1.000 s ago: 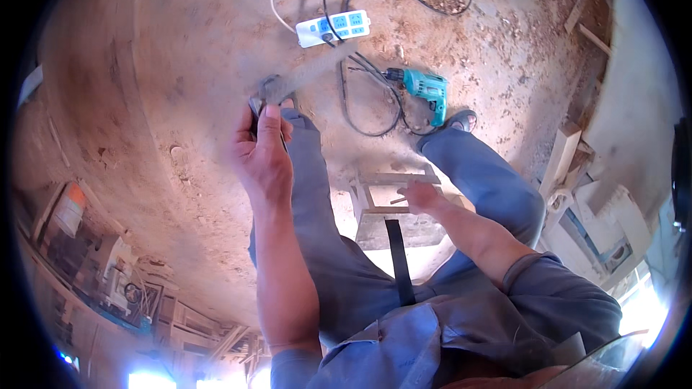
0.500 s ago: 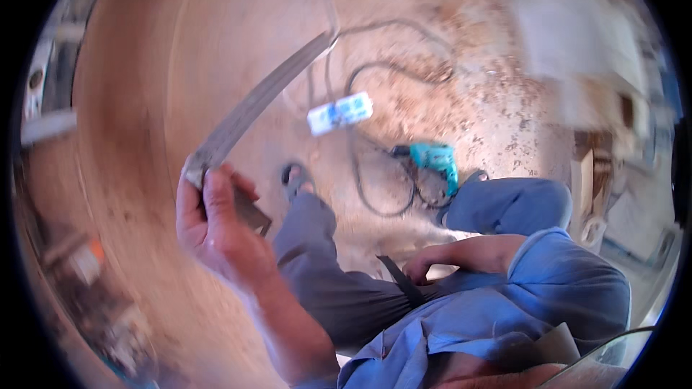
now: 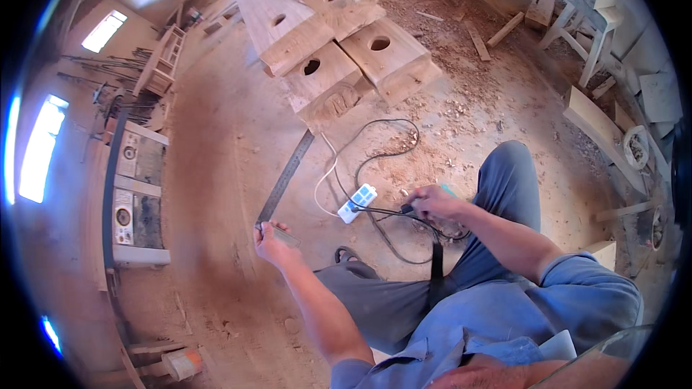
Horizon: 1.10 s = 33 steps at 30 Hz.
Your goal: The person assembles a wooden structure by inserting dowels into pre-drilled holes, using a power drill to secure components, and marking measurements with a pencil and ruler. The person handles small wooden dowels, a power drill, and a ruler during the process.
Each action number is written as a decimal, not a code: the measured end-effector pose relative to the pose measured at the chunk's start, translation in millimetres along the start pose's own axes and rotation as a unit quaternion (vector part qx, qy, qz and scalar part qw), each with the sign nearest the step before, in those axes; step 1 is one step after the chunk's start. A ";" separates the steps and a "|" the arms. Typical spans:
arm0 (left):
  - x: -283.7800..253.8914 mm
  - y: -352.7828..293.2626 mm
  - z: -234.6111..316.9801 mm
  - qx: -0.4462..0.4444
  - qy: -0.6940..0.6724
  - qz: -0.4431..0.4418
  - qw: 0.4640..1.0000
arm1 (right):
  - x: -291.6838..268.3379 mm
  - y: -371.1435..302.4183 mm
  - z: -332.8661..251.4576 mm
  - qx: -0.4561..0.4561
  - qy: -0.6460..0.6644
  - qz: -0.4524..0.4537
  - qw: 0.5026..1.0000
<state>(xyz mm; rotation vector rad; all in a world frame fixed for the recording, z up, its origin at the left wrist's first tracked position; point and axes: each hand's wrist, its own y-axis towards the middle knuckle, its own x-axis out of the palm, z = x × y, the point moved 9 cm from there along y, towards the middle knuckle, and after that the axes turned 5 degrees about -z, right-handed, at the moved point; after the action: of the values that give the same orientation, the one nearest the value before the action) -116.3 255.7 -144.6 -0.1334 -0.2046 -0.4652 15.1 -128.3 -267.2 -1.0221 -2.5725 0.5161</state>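
My left hand (image 3: 277, 245) is closed round the stock end of a carpenter's square (image 3: 285, 179). Its long grey steel blade points away from me, its far tip by the near end of the wooden timbers. Down in front of my right knee, my right hand (image 3: 437, 204) is closed over a teal power drill (image 3: 449, 191) on the floor. The hand covers most of the drill; a bit of teal casing and the dark front end show. Just left of it lies a white and blue power strip (image 3: 358, 203) with black cables plugged in.
Several thick timbers (image 3: 393, 65) with round holes lie ahead, wood chips (image 3: 461, 112) beside them. A loose black cable (image 3: 389, 121) loops over the floor. Offcuts (image 3: 506, 29) and a wooden stand (image 3: 595, 21) are at the far right. Boxy equipment (image 3: 133, 194) lines the left.
My right hand has gone from my lap forward to the drill. My left hand has lowered the square away from me. The view has tilted up, bringing in the timbers.
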 end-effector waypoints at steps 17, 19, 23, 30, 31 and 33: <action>-13.1 -81.6 24.9 -0.044 -0.163 -0.155 0.973 | -114.3 -124.4 -46.6 -0.114 0.141 0.177 0.967; -5.0 -78.7 24.5 -0.048 -0.154 -0.174 0.971 | -121.3 -147.2 -92.7 -0.129 0.106 0.207 0.964; 27.8 -69.4 14.1 -0.050 -0.117 -0.197 0.972 | -158.5 -144.4 -133.9 -0.228 0.051 0.220 0.947; 96.9 -65.1 41.1 -0.023 -0.143 -0.249 0.958 | -239.0 -100.6 -104.8 -0.194 0.191 0.317 0.908; 98.6 -63.4 42.3 -0.025 -0.152 -0.243 0.958 | -237.6 -99.8 -114.3 -0.235 0.202 0.310 0.899; 101.2 -53.2 43.9 -0.022 -0.168 -0.229 0.959 | -236.2 -100.0 -130.1 -0.262 0.153 0.347 0.887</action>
<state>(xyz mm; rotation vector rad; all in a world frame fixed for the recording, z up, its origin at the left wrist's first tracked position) -59.4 172.7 -74.8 -0.2109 -0.5653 -0.9092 174.5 -335.1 -146.7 -2.0427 -2.0345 -0.2159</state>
